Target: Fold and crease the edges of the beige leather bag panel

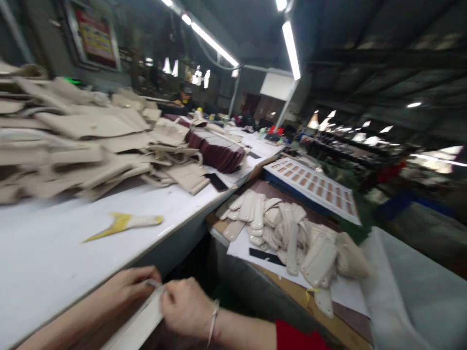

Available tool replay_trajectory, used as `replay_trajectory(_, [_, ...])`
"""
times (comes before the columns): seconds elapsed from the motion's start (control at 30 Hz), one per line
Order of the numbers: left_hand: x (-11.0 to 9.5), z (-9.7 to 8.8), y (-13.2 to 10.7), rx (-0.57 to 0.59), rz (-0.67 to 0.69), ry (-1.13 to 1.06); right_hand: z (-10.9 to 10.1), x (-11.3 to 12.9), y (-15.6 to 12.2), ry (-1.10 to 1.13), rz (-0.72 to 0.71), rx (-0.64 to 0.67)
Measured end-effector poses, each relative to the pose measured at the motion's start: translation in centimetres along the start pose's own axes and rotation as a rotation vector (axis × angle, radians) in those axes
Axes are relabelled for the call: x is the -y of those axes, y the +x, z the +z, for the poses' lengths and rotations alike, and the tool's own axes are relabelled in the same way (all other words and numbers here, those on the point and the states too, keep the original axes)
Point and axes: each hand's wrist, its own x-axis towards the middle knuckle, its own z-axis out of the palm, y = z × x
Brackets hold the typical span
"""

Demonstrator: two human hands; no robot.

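Close to my body, at the bottom of the view, my left hand (140, 284) and my right hand (188, 306) pinch the upper end of a cream leather-like strip (136, 325). Its lower part runs out of the frame. Both hands are closed, with the fingertips nearly meeting at the strip's end. A bracelet circles my right wrist. On the white table to the left lies a yellow and white pointed tool (124, 225), apart from both hands; blur hides its exact kind.
Beige folded pieces (91, 131) pile up on the white table (47, 262), beside a dark maroon stack (219, 150). A lower bench holds cream straps (284, 223). Behind it is a white sheet with brown rectangles (314, 183); a grey-white bin (419, 291) stands right. A person (186, 96) is far back.
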Motion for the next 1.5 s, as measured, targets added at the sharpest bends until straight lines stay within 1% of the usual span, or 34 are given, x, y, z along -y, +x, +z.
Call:
replay_trajectory(0.03, [0.4, 0.0, -0.7, 0.003, 0.013, -0.037, -0.3, 0.2, -0.6, 0.055, -0.013, -0.002])
replay_trajectory(0.1, [1.3, -0.3, -1.7, -0.024, 0.027, -0.041, -0.3, 0.0, -0.8, 0.154, -0.072, 0.07])
replay_trajectory(0.13, [1.8, -0.5, -2.0, -0.035, 0.04, -0.014, -0.1, -0.3, -0.5, 0.217, -0.097, 0.099])
replay_trajectory(0.17, [2.3, -0.8, -2.1, -0.047, 0.064, 0.025, 0.3, -0.6, 0.0, 0.32, -0.093, 0.088])
replay_trajectory(0.23, [3.0, -1.1, -2.3, -0.058, 0.037, 0.03, 1.0, -1.3, 0.8, 0.419, -0.079, 0.104])
replay_trajectory(0.3, [3.3, -1.2, -2.5, -0.059, 0.028, 0.036, 1.4, -1.7, 1.1, 0.528, -0.004, 0.142])
replay_trajectory(0.4, [3.4, -1.2, -2.6, -0.041, 0.053, 0.057, 1.4, -2.0, 1.4, 0.725, 0.15, 0.235])
replay_trajectory(0.47, [3.6, -1.3, -2.5, -0.022, 0.074, 0.066, 1.3, -1.9, 1.8, 0.8, 0.204, 0.296])
replay_trajectory(0.63, [4.4, -1.7, -2.3, 0.025, 0.101, 0.041, 0.8, -1.8, 3.0, 0.879, 0.227, 0.434])
replay_trajectory(0.73, [4.6, -1.8, -2.3, 0.035, 0.091, 0.023, 0.7, -1.5, 3.3, 0.896, 0.23, 0.491])
replay_trajectory(0.93, [4.7, -1.6, -2.4, 0.023, 0.098, 0.042, 0.3, -0.7, 3.4, 0.874, 0.267, 0.535])
replay_trajectory(1.17, [4.5, -1.4, -2.5, 0.01, 0.143, 0.117, 0.0, -0.7, 3.7, 0.874, 0.302, 0.607])
replay_trajectory(1.3, [4.6, -1.5, -2.5, 0.02, 0.163, 0.123, -0.1, -0.4, 4.0, 0.813, 0.321, 0.639])
replay_trajectory(1.37, [4.9, -1.7, -2.5, 0.044, 0.181, 0.108, 0.0, -0.3, 4.1, 0.781, 0.327, 0.648])
replay_trajectory(1.5, [5.4, -2.3, -2.4, 0.132, 0.186, 0.022, 0.2, -0.3, 4.2, 0.767, 0.338, 0.665])
